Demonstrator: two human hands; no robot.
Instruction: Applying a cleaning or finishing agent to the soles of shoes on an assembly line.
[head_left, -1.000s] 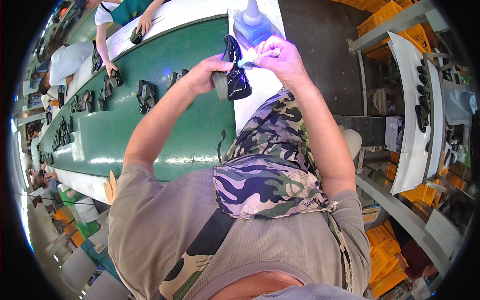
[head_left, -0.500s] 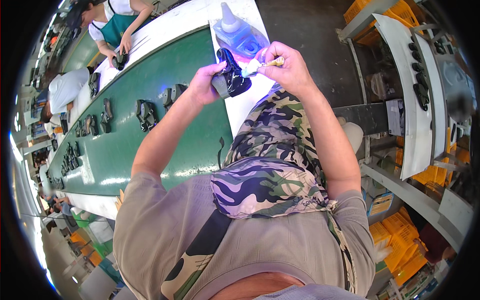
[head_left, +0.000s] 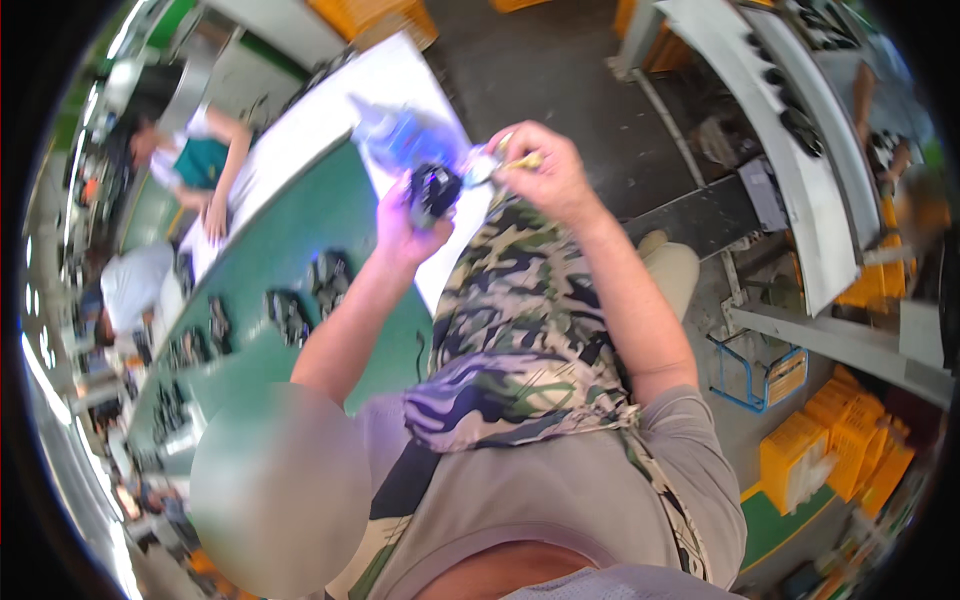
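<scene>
My left hand (head_left: 402, 228) grips a glossy black shoe (head_left: 437, 188) and holds it up over the end of the bench. The shoe points nearly end-on, so most of its shape is hidden. Close to its right side, my right hand (head_left: 550, 178) pinches a small tool with a yellowish handle (head_left: 526, 161). A pale wad (head_left: 480, 166) sits at the tool's shoe-side end; blur hides whether it touches the shoe. Just beyond the shoe stands a translucent blue bottle (head_left: 398, 138), blurred, on the white bench surface (head_left: 425, 85).
Several black shoes (head_left: 288, 316) stand on the green bench top (head_left: 270, 255) to my left. Across it, a person in a green apron (head_left: 200, 163) leans over the edge. On the right are a white shelf (head_left: 790, 190) with dark shoes and yellow crates (head_left: 795, 450).
The view has swung, shifting the scene. My left hand has turned the shoe from side-on to nearly end-on. My right hand still holds the tool beside it.
</scene>
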